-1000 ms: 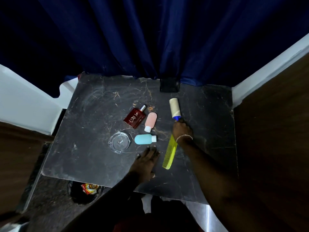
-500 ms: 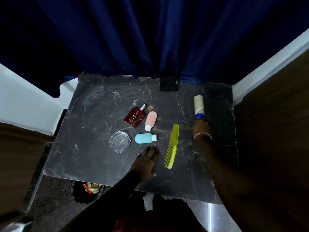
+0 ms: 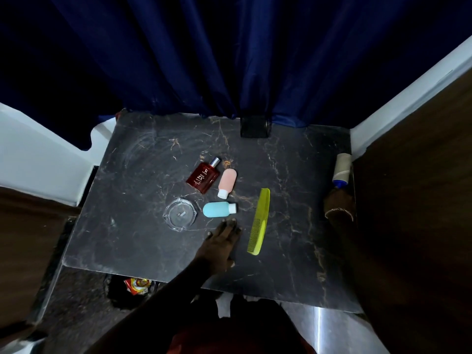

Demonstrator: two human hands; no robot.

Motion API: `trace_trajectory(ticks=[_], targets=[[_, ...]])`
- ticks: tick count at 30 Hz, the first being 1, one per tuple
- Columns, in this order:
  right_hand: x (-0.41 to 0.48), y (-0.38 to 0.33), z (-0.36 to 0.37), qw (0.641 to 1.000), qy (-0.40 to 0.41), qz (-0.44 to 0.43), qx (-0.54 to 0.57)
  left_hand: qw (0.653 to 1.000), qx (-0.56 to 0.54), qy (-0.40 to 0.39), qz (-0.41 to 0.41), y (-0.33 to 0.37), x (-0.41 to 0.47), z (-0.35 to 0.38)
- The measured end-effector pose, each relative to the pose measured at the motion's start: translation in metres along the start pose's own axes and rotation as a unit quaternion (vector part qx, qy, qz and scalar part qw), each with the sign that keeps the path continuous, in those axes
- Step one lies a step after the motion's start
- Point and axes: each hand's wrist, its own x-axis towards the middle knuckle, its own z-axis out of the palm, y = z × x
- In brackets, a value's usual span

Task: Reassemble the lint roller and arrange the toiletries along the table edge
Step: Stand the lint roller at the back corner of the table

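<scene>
My right hand (image 3: 338, 204) grips the blue handle of the lint roller (image 3: 341, 166), whose pale roll lies at the right edge of the dark marble table (image 3: 143, 241). My left hand (image 3: 222, 237) rests flat on the table, fingers spread, just below the blue bottle (image 3: 219, 209). A pink bottle (image 3: 227, 182) and a red perfume bottle (image 3: 203, 176) lie side by side above it. A yellow-green comb (image 3: 259, 221) lies to the right of my left hand.
A clear glass ashtray (image 3: 180, 214) sits left of the blue bottle. A small black box (image 3: 254, 127) stands at the table's back edge under the blue curtain (image 3: 229, 54). A brown wooden panel (image 3: 413, 175) borders the right edge.
My right hand has carried the lint roller from the table's middle to its right edge. The comb it covered now lies in full view. My left hand has stayed put.
</scene>
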Motion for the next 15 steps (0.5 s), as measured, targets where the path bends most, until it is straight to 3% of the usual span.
trace_trajectory(ticks=[5, 15], targets=[[-0.009, -0.035, 0.009, 1.0, -0.023, -0.002, 0.008, 1.0, -0.003, 0.0, -0.002, 0.0, 0.0, 0.001], [-0.051, -0.1, 0.035, 0.993, -0.055, -0.105, -0.022, 1.0, -0.009, 0.01, -0.007, 0.0, 0.0, 0.005]])
